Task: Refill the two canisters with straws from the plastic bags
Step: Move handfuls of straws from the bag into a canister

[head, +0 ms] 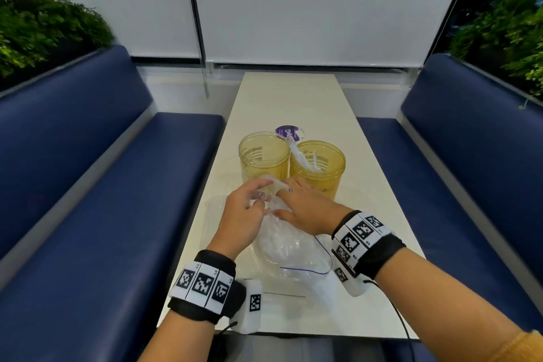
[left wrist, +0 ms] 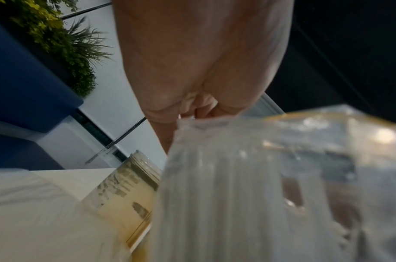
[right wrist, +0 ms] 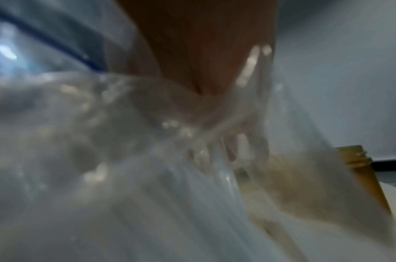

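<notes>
Two translucent yellow canisters stand side by side mid-table: the left canister (head: 264, 157) looks empty, and the right canister (head: 318, 166) holds a few white straws (head: 304, 160). A clear plastic bag (head: 289, 247) full of white straws lies in front of them. My left hand (head: 261, 191) pinches the top end of the bag's straw bundle (left wrist: 226, 195) close to the left canister (left wrist: 130, 191). My right hand (head: 286, 200) grips the same end, thumb on one side and fingers on the other. In the right wrist view, the bag (right wrist: 103, 159) blurs over my fingers (right wrist: 215, 62).
A purple round label (head: 289, 132) lies behind the canisters. The bag's blue zip line (head: 305, 270) curls near my right wrist. The narrow white table (head: 288, 97) runs between two blue benches (head: 102, 185), with plants at both sides and a blind cord (head: 205, 79) at the far end.
</notes>
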### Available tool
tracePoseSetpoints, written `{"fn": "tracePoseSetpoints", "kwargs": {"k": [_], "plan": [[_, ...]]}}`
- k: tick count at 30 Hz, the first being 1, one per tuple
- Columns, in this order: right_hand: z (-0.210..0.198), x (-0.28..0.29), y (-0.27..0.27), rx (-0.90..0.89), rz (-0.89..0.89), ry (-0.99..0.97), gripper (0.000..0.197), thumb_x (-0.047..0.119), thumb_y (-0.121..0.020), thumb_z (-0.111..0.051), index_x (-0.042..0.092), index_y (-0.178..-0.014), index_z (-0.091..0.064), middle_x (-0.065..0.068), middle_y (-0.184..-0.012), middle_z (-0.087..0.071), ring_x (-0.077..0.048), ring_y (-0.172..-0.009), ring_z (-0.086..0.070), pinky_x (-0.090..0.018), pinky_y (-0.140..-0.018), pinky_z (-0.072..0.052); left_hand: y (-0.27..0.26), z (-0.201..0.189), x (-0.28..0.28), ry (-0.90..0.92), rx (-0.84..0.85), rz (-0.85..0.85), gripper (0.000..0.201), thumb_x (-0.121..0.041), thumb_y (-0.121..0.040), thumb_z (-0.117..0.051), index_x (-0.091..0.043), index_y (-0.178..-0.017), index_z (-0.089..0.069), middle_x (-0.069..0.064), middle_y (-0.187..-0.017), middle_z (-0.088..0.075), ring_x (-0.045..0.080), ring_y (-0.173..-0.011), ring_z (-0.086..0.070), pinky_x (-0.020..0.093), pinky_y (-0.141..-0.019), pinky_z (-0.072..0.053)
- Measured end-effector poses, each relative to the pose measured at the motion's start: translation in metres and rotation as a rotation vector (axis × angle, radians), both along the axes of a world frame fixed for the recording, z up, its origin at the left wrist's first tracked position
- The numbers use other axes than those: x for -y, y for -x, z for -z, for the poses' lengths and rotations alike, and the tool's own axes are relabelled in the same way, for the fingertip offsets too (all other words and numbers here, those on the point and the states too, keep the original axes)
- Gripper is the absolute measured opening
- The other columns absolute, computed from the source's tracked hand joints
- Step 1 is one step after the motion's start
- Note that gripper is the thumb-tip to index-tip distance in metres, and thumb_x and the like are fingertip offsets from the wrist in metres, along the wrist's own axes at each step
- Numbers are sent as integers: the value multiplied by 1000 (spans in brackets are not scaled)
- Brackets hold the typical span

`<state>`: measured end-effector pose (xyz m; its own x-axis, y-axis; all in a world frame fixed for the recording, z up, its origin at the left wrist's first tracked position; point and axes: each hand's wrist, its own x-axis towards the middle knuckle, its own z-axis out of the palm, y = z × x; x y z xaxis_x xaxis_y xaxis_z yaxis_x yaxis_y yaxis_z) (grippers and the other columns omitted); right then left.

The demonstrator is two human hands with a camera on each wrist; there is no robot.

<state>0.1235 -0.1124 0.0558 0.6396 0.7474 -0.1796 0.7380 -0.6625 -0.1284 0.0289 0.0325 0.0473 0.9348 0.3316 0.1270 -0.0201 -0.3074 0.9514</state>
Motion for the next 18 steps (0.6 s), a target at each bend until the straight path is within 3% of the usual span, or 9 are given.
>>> {"fn": "tracePoseSetpoints", "kwargs": {"k": [2, 5, 8, 11, 13, 14, 16, 18], "plan": [[1, -1, -1, -1, -4, -39, 50, 49, -101, -38, 15, -137, -47, -13, -152, -30, -29, -143, -19, -53, -115, -27, 0, 1, 0, -4, 10, -23, 40, 0, -93, -53, -24, -122, -67, -8, -118, -66, 8, -107, -61, 33, -92, -57], [-2, -1, -1, -11, -10, -126, 46, 45, -103, -36, 12, -133, -50, -11, -154, -27, -27, -146, -13, -53, -117, -23, 0, 2, 1, -141, 22, -38, 45, -11, -87, -69, -23, -129, -61, -11, -124, -62, 3, -100, -60, 5, -81, -46], [-15, -2, -1, -44, -8, -246, 41, 41, -104, -36, 10, -125, -53, -7, -163, -13, -24, -151, 7, -53, -122, -9, 0, 3, 2, -225, 3, -15, 64, -23, -76, -82, -26, -134, -55, -15, -126, -56, 3, -96, -58, 7, -75, -44], [-37, -4, 3, -43, -40, -366, 36, 36, -106, -35, 11, -122, -54, -5, -164, -13, -20, -151, 11, -50, -123, -5, -1, 1, 7, -292, 10, -16, 68, -44, -65, -89, -35, -122, -54, -22, -114, -54, -6, -91, -53, 8, -71, -41], [-51, -8, 6, -55, -77, -425, 37, 32, -107, -35, 9, -131, -50, -6, -160, -26, -20, -152, -4, -46, -123, -7, -6, 0, 13, -322, 18, -39, 68, -54, -63, -86, -35, -118, -53, -21, -107, -53, -11, -88, -50, 9, -70, -41], [-57, -10, 8, -96, -91, -472, 38, 32, -106, -34, 9, -133, -49, -8, -152, -39, -23, -148, -20, -43, -122, -13, -9, 0, 16, -324, 27, -39, 69, -58, -64, -83, -32, -121, -54, -19, -109, -54, -9, -90, -51, 12, -73, -43], [-69, -13, 14, -186, -124, -596, 36, 36, -105, -34, 11, -123, -55, -2, -120, -60, -18, -118, -54, -38, -108, -39, -17, 1, 21, -292, 49, -20, 72, -59, -67, -71, -26, -129, -54, -12, -118, -58, 1, -100, -57, 25, -80, -52], [-76, -16, 20, -245, -131, -722, 30, 29, -106, -36, 8, -107, -57, 4, -95, -64, -11, -90, -62, -30, -87, -49, -21, -2, 25, -277, 58, -9, 74, -57, -67, -58, -18, -130, -55, -4, -114, -62, 9, -96, -61, 24, -72, -52]]}}
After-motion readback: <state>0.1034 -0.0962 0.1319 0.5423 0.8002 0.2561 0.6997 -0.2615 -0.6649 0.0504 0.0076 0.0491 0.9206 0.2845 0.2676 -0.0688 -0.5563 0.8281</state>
